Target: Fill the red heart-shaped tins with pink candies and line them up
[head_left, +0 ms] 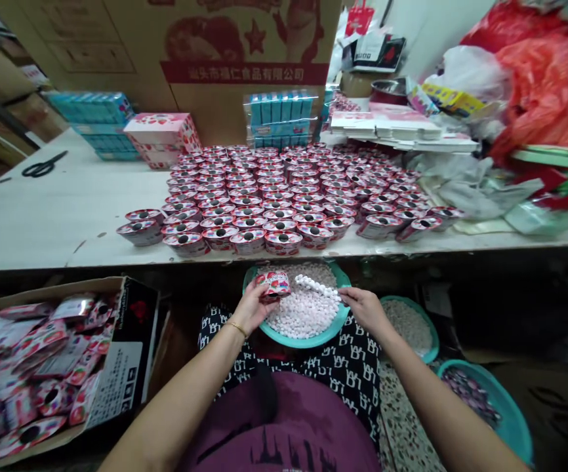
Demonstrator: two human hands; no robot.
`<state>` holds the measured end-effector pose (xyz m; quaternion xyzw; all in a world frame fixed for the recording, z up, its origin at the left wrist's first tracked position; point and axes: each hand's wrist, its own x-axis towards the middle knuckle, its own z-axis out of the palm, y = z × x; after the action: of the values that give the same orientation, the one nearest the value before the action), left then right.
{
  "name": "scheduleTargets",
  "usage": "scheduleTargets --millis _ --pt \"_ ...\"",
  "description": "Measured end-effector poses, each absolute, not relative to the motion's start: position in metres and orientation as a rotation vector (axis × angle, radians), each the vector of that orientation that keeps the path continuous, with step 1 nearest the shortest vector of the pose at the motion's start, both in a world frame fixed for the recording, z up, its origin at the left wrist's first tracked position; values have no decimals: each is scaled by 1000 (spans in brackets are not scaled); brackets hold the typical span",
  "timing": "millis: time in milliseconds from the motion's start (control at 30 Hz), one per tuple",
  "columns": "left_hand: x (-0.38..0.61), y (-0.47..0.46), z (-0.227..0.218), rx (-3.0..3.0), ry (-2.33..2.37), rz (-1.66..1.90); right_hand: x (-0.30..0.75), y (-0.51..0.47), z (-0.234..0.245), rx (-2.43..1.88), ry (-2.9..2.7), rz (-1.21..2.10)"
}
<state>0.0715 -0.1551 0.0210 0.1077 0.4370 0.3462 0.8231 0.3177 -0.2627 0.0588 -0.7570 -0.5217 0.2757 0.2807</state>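
My left hand (pixel 249 308) is closed round a small strawberry-printed carton (pixel 275 282), held above the left side of a turquoise basin (pixel 304 341). White candy-like pellets (pixel 298 320) fill that basin, which rests at my lap. From the right, my right hand (pixel 365 308) pinches the end of a narrow scoop (pixel 317 287) heaped with the same white pellets. The scoop points left towards the carton, with a small gap between them. Most of the scoop's own surface is hidden under its load.
Rows of similar cartons with round top holes (pixel 248 240) stand on the white table (pixel 67 216). Scissors (pixel 44 165) lie at left. More cartons fill a cardboard box (pixel 117 367) at lower left. Two other basins, one with pellets (pixel 406 326), one with dark pieces (pixel 471 396), sit at right.
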Motion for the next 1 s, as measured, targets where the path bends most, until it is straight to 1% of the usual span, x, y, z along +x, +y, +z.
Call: scheduleTargets --millis 167,300,533,700,1000 --pt "95 -155 19 52 1021 776 309 -262 68 -2024 -1505 743" --pt "107 -164 20 -37 1026 825 295 -253 79 -2170 -1722 638" --pt "114 -167 19 -83 990 874 267 -227 125 -2461 -2096 436" --pt "112 -163 21 -117 992 893 255 -211 152 -2519 -2239 397" --pt "113 -165 22 -89 977 893 249 -213 158 -2537 -2325 328"
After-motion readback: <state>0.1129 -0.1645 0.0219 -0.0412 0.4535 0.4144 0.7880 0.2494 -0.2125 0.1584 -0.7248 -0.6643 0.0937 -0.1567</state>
